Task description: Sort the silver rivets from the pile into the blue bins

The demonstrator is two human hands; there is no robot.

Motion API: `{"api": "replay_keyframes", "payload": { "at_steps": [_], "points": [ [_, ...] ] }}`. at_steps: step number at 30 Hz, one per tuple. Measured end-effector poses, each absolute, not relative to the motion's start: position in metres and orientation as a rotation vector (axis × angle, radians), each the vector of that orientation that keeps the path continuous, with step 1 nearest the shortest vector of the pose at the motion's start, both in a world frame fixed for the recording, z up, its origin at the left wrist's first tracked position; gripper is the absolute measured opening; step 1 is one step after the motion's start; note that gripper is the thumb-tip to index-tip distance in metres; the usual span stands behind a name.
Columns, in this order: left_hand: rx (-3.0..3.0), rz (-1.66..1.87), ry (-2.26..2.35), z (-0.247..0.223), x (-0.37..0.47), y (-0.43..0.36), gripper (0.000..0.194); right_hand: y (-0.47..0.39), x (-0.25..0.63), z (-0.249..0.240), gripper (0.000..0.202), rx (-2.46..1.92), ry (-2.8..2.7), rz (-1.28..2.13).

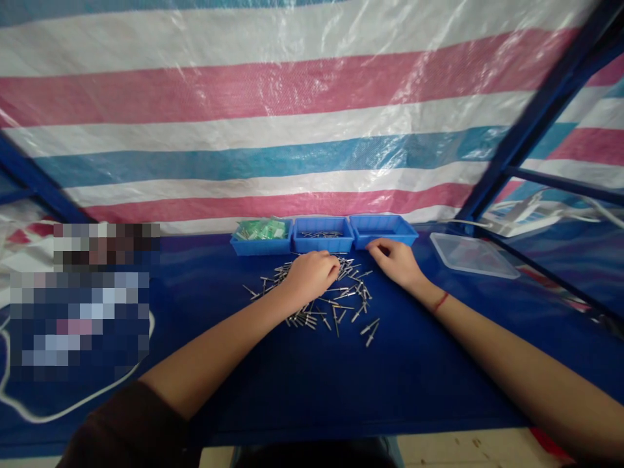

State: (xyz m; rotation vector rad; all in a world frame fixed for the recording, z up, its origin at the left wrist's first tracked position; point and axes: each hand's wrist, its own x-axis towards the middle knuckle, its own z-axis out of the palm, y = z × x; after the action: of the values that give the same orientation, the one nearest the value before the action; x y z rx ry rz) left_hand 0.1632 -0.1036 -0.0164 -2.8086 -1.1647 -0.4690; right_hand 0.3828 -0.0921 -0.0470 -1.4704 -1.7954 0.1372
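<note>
Left hand [312,276]: over the scattered blind rivets [347,268], fingers curled downward; fingertips hidden, so I cannot tell if it grips any.
Right hand [392,257]: at the front of the right blue bin [385,227], fingers bent; cannot tell if it holds anything.
Blind rivets: loose on the blue tabletop [273,390], around the left hand; similar pieces lie in the middle blue bin [322,246].

The left hand [313,273] hides part of the rivet pile [348,267] from view.
</note>
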Motion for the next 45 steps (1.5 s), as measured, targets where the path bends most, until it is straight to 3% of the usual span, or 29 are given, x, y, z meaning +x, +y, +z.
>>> {"api": "replay_keyframes", "payload": {
  "at_steps": [13,22,26,32,45],
  "points": [
    [-2.824,-0.199,-0.898,-0.009,0.154,-0.078,0.014,-0.105,0.37,-0.042,0.021,-1.338,-1.848,0.166],
    [-2.847,-0.511,-1.061,-0.006,0.124,-0.106,0.016,-0.126,0.348,-0.031,0.016,-1.174,-1.976,0.203],
    [-2.989,-0.988,-1.291,-0.006,0.114,-0.132,0.012,-0.141,0.317,-0.025,0.019,-1.05,-1.946,0.453],
    [-2.91,-1.345,-1.441,-0.016,0.106,-0.149,0.011,-0.153,0.281,-0.019,0.02,-0.934,-1.797,0.749],
    [-2.951,-1.435,-1.355,-0.027,0.104,-0.161,0.007,-0.168,0.278,-0.026,0.013,-0.97,-1.635,0.891]
  ]
}}
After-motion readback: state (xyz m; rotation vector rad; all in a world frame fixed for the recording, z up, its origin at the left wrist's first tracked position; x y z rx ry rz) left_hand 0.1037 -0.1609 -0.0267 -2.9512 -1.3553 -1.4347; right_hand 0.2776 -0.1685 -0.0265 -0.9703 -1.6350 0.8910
